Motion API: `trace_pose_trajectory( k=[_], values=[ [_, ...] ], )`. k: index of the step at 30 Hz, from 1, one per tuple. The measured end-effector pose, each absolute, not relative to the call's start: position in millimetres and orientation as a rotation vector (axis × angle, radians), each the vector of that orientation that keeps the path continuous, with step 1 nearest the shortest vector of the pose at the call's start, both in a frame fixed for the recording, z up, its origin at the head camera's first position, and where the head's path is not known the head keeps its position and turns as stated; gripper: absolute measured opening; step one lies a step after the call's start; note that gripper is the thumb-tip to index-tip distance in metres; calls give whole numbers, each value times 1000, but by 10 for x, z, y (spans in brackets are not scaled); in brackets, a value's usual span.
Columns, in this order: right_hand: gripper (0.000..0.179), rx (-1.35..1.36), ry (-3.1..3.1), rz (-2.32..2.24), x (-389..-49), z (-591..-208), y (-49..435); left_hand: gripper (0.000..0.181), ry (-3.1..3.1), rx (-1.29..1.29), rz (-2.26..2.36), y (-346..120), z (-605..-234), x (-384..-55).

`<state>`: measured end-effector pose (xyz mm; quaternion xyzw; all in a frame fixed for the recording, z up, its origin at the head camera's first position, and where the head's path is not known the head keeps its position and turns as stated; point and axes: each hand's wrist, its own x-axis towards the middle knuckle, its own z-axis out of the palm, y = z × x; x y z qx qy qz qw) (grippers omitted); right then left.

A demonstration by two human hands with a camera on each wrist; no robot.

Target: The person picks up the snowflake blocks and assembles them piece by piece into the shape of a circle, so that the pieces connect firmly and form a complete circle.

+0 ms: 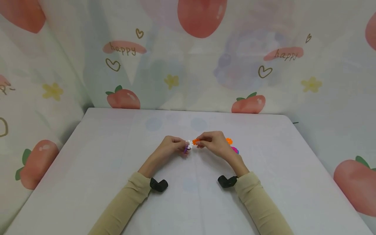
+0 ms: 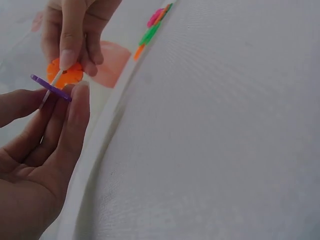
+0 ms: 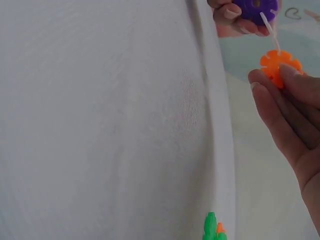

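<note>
Plainly, from the head view, both hands meet above the bench (image 1: 117, 202). The left hand (image 1: 172, 145) holds a purple disc (image 1: 185, 149) and a white disc (image 1: 189, 144), its grip narrow around them. The right hand (image 1: 215, 142) pinches an orange disc (image 1: 195, 141) right beside the white one. Beyond the right wrist lie a second orange piece (image 1: 229, 140) and a pink piece (image 1: 234, 149) with blue at its edge. Black devices (image 1: 159, 185) sit at both wrists, next to beige sleeves (image 1: 126, 202).

From the left wrist, the left thumb and fingertips pinch the purple disc, and the white disc, seen edge-on, crosses it at an angle. The orange disc is behind them, under the right thumb. A green piece (image 2: 149, 35) lies farther off on the bench, among orange and pink ones.

From the right wrist, the orange disc is between thumb and fingers, and the white disc's edge reaches its notched rim; whether they are slotted together, I cannot tell.
</note>
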<state>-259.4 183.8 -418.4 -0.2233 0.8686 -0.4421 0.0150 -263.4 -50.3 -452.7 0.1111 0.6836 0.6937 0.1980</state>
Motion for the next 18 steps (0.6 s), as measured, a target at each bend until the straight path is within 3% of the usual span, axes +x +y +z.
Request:
trace_pose_trajectory(
  k=[18],
  values=[
    [8, -750, 2635, -1444, -2573, -4138, 1845, 25, 1974, 353, 1894, -478, -4402, -2589]
  ],
)
